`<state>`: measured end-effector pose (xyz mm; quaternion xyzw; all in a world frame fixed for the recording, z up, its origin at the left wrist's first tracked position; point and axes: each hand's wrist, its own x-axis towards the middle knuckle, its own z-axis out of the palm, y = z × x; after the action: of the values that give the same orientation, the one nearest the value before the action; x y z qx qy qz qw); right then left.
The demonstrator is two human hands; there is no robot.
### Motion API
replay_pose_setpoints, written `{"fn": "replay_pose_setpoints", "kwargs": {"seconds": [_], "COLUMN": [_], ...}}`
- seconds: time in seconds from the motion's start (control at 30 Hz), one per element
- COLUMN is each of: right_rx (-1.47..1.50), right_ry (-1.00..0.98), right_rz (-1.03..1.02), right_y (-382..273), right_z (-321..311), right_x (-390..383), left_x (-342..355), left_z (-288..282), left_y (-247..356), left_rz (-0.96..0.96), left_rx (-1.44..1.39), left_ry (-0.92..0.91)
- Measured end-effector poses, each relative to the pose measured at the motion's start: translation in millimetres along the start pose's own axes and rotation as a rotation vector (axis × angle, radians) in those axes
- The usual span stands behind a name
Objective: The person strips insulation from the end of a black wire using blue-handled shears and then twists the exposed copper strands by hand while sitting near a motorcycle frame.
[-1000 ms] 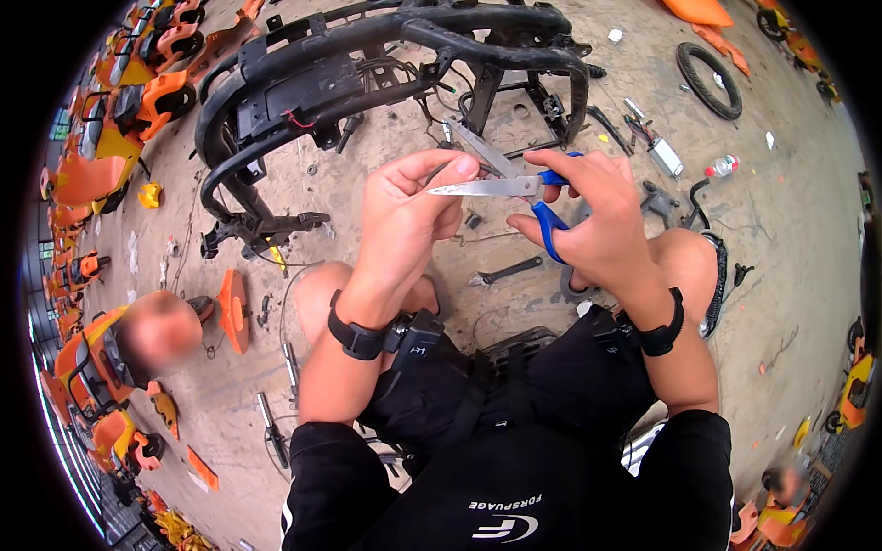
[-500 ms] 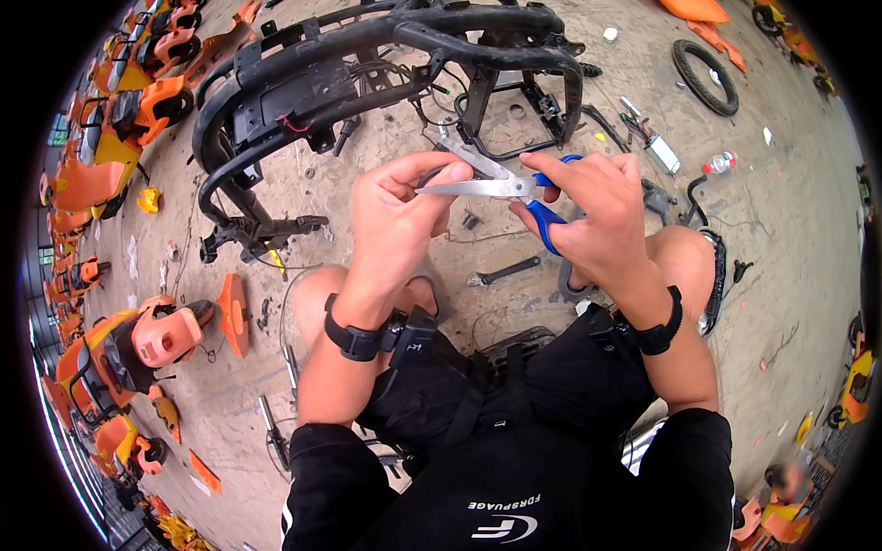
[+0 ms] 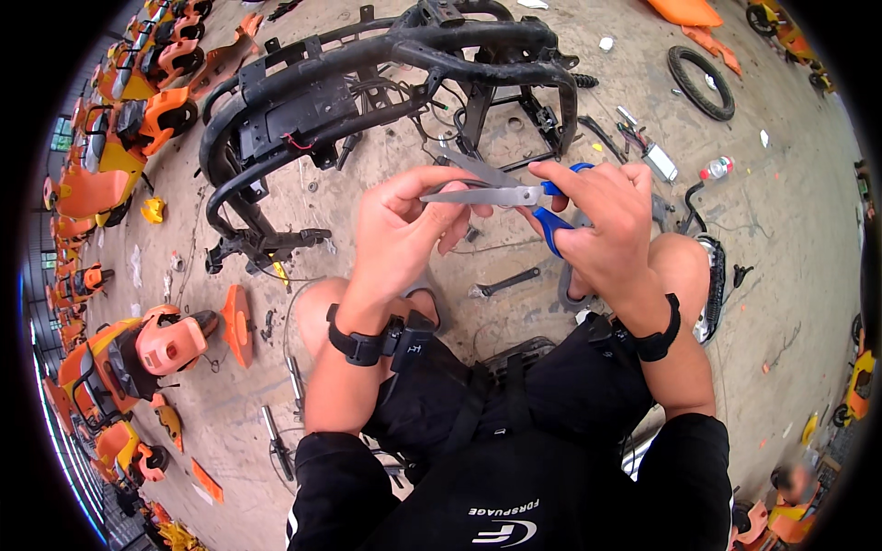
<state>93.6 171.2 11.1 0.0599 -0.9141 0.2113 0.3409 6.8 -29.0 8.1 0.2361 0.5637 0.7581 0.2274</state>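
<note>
My right hand (image 3: 602, 216) grips blue-handled scissors (image 3: 527, 196); their steel blades are apart and reach leftward over the fingertips of my left hand. My left hand (image 3: 400, 220) pinches a thin dark cable (image 3: 467, 183) just at the blades, partly hidden behind them. Beyond both hands stands a black metal vehicle frame (image 3: 322, 57) with a flat plate and loose wiring. A combination or adjustable wrench (image 3: 505, 281), too small to tell which, lies on the floor between my bent knees.
Orange scooters (image 3: 170, 342) and loose panels (image 3: 237, 326) line the left. On the concrete floor (image 3: 753, 230) lie a tyre (image 3: 700, 83), a silver box with wires (image 3: 660, 162), a bottle (image 3: 717, 167) and metal tubes. Another person (image 3: 790, 482) is at the lower right, beside scooters.
Both hands and the scissors sit slightly lower in the picture, and the blades have drawn somewhat closer together. My left hand's fingers have shifted around the cable. The background has shifted slightly.
</note>
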Motion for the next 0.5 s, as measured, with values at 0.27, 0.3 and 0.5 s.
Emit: {"fn": "replay_pose_setpoints", "kwargs": {"seconds": [0.27,0.3,0.5], "right_rx": [0.027,0.026,0.029], "right_ry": [-0.047,-0.054,-0.070], "right_rz": [-0.012,-0.011,-0.014], "right_y": [-2,-3,1], "right_z": [-1,-1,-1], "right_x": [1,1,-1], "left_x": [-5,-5,-5], "left_z": [7,8,9], "left_y": [6,6,4], "left_rz": [0.044,0.080,0.238], "left_rx": [0.155,0.191,0.336], "left_ry": [0.103,0.113,0.113]}}
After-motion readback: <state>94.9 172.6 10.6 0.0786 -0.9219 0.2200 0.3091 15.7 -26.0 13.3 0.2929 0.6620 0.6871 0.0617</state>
